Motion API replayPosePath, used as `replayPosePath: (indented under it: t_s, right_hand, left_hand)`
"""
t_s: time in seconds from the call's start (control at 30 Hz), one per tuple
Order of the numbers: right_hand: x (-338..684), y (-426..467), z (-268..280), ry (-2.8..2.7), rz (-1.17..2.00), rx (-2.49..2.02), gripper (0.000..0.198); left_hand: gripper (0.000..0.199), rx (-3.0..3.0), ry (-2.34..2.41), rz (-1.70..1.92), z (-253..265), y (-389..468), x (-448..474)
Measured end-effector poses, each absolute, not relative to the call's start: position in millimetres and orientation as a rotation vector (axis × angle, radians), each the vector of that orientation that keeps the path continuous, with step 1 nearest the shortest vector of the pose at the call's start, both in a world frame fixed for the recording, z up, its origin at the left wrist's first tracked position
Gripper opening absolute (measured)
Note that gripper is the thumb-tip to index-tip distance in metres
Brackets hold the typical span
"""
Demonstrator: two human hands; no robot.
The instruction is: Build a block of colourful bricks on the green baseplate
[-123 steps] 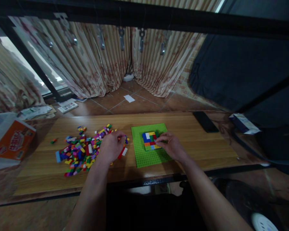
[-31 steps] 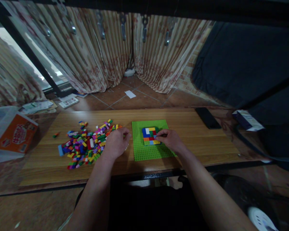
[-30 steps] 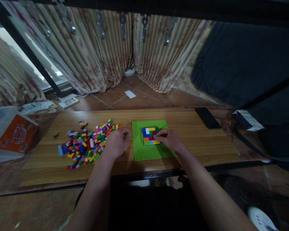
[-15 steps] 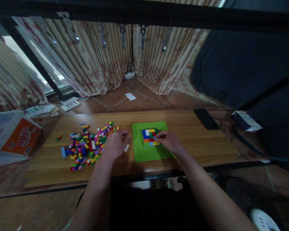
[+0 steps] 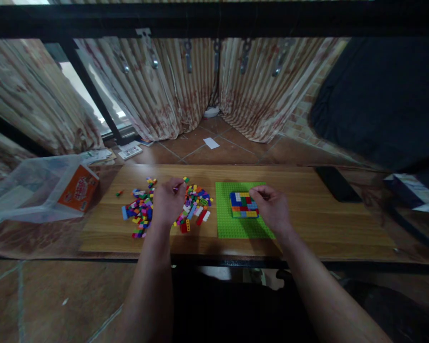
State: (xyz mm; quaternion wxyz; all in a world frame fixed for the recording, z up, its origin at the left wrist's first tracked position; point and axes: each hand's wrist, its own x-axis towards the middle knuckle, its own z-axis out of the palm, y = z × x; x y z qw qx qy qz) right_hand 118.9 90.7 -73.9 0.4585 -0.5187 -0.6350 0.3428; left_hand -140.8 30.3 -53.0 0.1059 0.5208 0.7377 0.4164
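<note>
A loose pile of small coloured bricks (image 5: pixel 196 202) lies on the left half of the wooden board. My left hand (image 5: pixel 168 202) hovers over its middle, thumb and fingertips pinched together; what they hold, if anything, is too small to make out. To the right, a green studded baseplate (image 5: pixel 225 227) lies flat. On it stands a low block built of red, blue, yellow, white and orange bricks (image 5: pixel 241 205). My right hand (image 5: pixel 273 207) is at that block's upper right corner with its fingers curled closed. Whatever is between those fingertips is hidden.
A clear plastic bin (image 5: pixel 39 188) with an orange label stands left of the wooden board (image 5: pixel 307 224). A black phone (image 5: pixel 338 183) lies at the board's right end. Farther right is a dark blue and white packet (image 5: pixel 414 190). Curtains (image 5: pixel 178 85) hang behind.
The view has turned left. My left hand has gone from the pile's right edge back over its middle. My right hand has shifted from the block's right side to its upper right corner.
</note>
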Motion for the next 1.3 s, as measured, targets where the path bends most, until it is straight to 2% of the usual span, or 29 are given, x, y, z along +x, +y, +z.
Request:
replayPosePath:
  t_s: [0.23, 0.43, 0.63, 0.8, 1.0, 1.3]
  right_hand:
    - [67, 44, -73, -2.077, 0.798, -0.96, 0.013]
    - [28, 19, -89, -2.322, 0.748, -0.785, 0.011]
    - [-2, 5, -102, -2.416, 0.605, -0.873, 0.02]
    - [-4, 7, -106, -2.384, 0.534, -0.952, 0.014]
    - [3, 15, -105, -2.371, 0.465, -1.022, 0.023]
    - [-13, 10, -104, -2.404, 0.387, -1.05, 0.014]
  left_hand:
    - [0.02, 1.348, 2.27, 1.383, -52, 25, -153]
    - [0.02, 1.361, 2.245, 1.367, -53, 21, -157]
    - [0.02, 1.368, 2.244, 1.342, -48, 16, -158]
    - [0.02, 1.331, 2.199, 1.356, -45, 13, -157]
    - [0.019, 1.303, 2.19, 1.373, -46, 10, -163]
    - [0.018, 1.316, 2.152, 1.39, -46, 9, -163]
